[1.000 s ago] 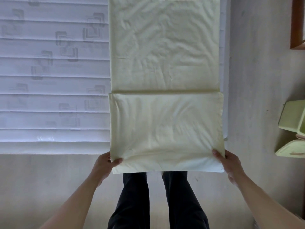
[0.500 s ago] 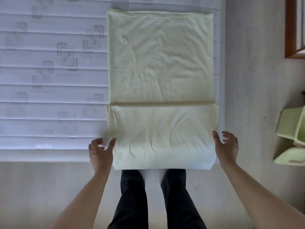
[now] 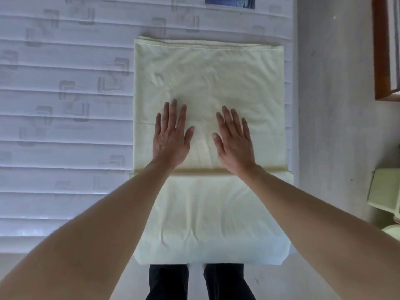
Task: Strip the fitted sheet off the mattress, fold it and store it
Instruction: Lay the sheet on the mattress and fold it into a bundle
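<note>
The pale yellow fitted sheet lies folded into a long strip on the bare white quilted mattress, near its right edge. A fold line crosses the strip, and the near part hangs a little past the mattress's front edge. My left hand and my right hand lie flat, palms down and fingers spread, side by side on the far part of the sheet just beyond the fold line. Neither hand grips the cloth.
Grey floor runs along the mattress's right side. A wooden frame stands at the upper right and a light green bin at the right edge. A dark blue label sits on the mattress top. My dark-trousered legs stand at the front edge.
Both hands let go of the sheet's near corners, rose over the near fold and came down flat on the far part of the sheet. My view has moved closer.
</note>
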